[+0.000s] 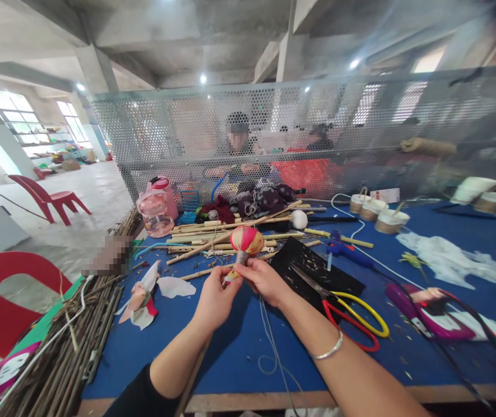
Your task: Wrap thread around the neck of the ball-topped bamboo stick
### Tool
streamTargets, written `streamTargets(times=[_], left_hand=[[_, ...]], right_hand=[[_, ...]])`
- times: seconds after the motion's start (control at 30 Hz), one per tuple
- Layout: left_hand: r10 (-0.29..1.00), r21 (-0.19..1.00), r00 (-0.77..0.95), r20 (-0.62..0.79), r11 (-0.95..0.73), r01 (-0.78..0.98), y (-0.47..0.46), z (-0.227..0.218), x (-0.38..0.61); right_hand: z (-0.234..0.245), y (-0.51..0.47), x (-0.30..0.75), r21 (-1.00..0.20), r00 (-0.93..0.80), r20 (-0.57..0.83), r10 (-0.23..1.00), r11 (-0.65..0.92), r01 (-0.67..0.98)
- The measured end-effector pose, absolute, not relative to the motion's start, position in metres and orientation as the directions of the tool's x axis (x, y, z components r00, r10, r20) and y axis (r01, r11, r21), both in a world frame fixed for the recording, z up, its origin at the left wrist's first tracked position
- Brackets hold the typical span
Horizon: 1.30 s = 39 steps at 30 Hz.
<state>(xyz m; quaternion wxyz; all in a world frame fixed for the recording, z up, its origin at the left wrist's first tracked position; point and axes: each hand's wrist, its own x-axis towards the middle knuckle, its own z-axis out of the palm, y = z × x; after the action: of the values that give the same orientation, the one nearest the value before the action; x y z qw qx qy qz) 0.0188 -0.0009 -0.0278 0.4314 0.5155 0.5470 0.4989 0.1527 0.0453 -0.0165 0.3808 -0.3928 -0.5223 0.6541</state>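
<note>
A small round ball wrapped in pink and yellow cloth (247, 240) stands on a short stem above the blue table (213, 341). My left hand (217, 296) is closed, pinching the stem from below left. My right hand (263, 279) is also closed on the stem just under the ball, fingers pressed together. A thin white string (273, 341) hangs from between my hands and loops over the table.
Scissors with red and yellow handles (352, 315) lie on a black tray (313, 267) right of my hands. Bamboo sticks (226, 231) are piled behind, thin twigs (74, 341) at the left edge. A pink jug (157, 205), blue glue gun (343, 250) and cups (390, 220) stand farther back. A person sits beyond the mesh screen (274, 127).
</note>
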Motion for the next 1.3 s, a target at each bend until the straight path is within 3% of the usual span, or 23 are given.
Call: streamTargets(times=[0.3, 0.57, 0.77, 1.0, 1.17, 1.23, 1.3], left_hand=[[0.989, 0.998, -0.142, 0.041, -0.032, 0.060, 0.006, -0.023, 0.009], [0.991, 0.994, -0.117, -0.062, 0.050, -0.102, 0.005, -0.017, 0.009], [0.988, 0.975, -0.091, -0.127, 0.107, -0.194, 0.001, -0.009, 0.007], [0.971, 0.873, 0.191, -0.143, 0.214, -0.437, -0.007, 0.000, 0.004], [0.857, 0.715, 0.461, -0.228, 0.469, -0.518, 0.004, -0.008, 0.002], [0.829, 0.714, 0.449, -0.335, 0.534, -0.453, 0.010, -0.012, 0.002], [0.863, 0.787, 0.303, -0.404, 0.497, -0.367, 0.012, -0.014, 0.004]], right_hand=[[-0.007, 0.041, 0.160, -0.999, -0.318, 0.036, 0.947, 0.032, -0.020], [-0.007, 0.039, 0.159, -0.998, -0.310, 0.047, 0.950, 0.035, -0.043], [-0.015, 0.042, 0.156, -0.999, -0.325, -0.011, 0.946, -0.027, -0.045], [-0.012, 0.045, 0.160, -0.983, -0.385, -0.019, 0.923, -0.089, -0.164], [-0.014, 0.047, 0.167, -0.943, -0.537, -0.031, 0.843, -0.203, -0.263], [-0.019, 0.049, 0.167, -0.941, -0.517, -0.074, 0.853, -0.231, -0.246], [-0.025, 0.052, 0.166, -0.950, -0.460, -0.129, 0.878, -0.242, -0.196]])
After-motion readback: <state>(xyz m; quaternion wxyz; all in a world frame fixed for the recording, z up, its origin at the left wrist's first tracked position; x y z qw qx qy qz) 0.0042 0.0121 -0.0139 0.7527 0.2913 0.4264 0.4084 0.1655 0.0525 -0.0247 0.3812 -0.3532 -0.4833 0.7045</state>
